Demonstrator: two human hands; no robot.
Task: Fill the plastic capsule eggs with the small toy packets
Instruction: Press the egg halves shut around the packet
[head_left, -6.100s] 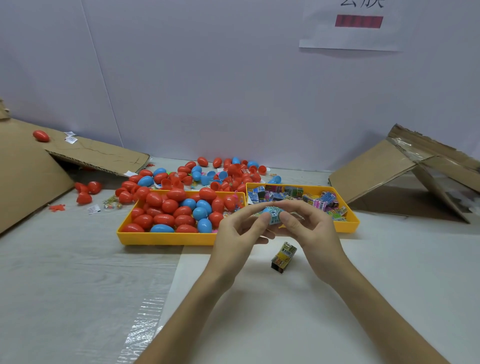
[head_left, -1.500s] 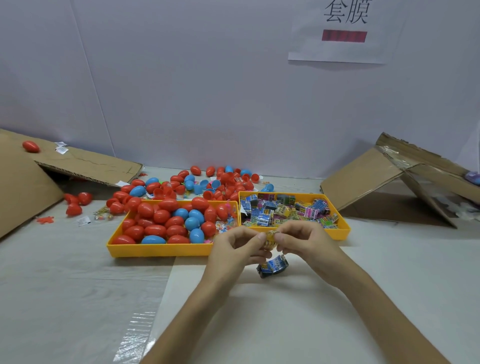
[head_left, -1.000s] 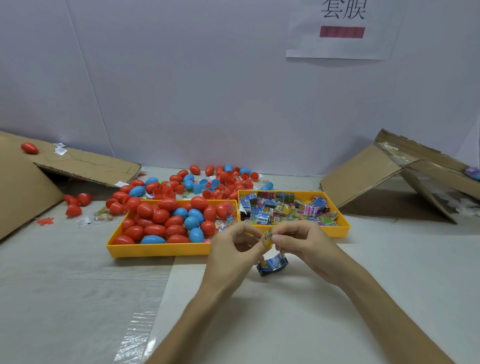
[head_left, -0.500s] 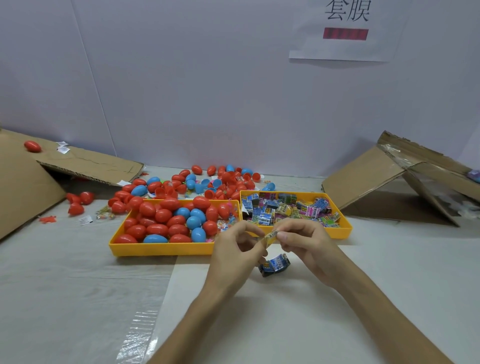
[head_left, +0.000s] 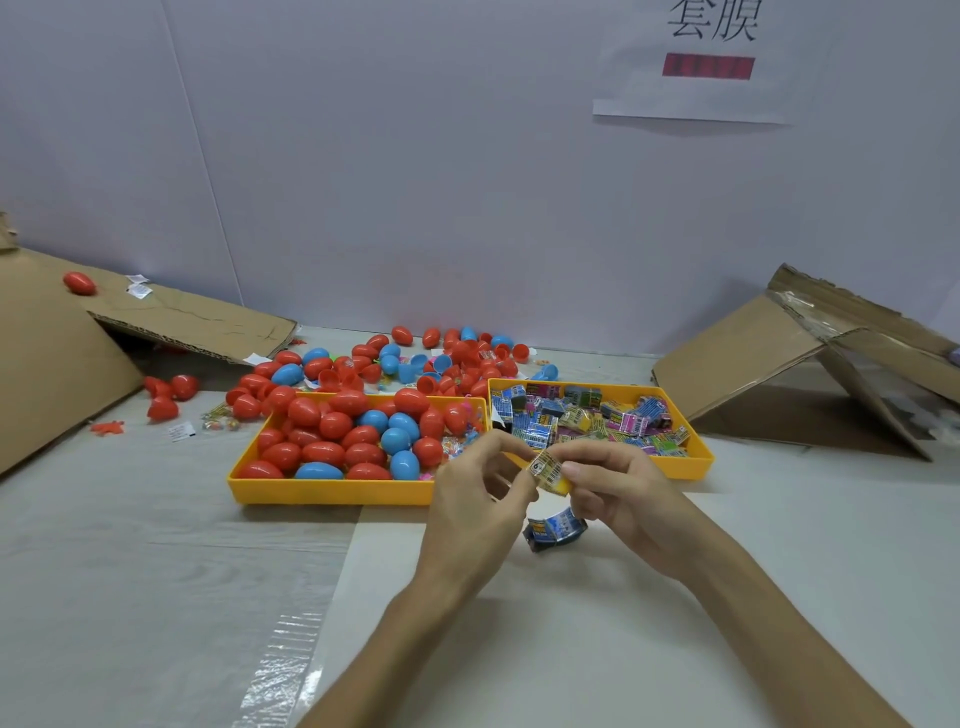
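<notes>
Packets number two out in the open. One yellow packet (head_left: 549, 472) is held above the table (head_left: 156, 571), in front of the trays, and one blue packet (head_left: 556, 530) lies on the table just under the hands. The left hand (head_left: 478, 501) pinches the yellow packet's left end between thumb and forefinger, its other fingers curled. The right hand (head_left: 621, 493) pinches the right end the same way. The hands nearly touch, and neither holds an egg.

Two yellow trays sit side by side, touching, beyond the hands. The left tray (head_left: 332, 492) is heaped with eggs (head_left: 332, 423): five blue ones can be counted, and many more red ones, too crowded for an exact count. Some small bits lie in its right corner, too small to identify. The right tray (head_left: 698, 460) holds a heap of packets (head_left: 587, 421) in blue, pink, yellow and green, too jumbled to count.

Behind the trays a loose pile (head_left: 441, 358) of red and blue eggs and open halves spreads toward the wall. Three red eggs (head_left: 166, 392) lie apart at the left, near a cardboard sheet (head_left: 52, 364), and one red egg (head_left: 79, 283) rests on top of it. A second cardboard piece (head_left: 769, 353) leans at the right. One paper sign (head_left: 696, 98) hangs on the wall.
</notes>
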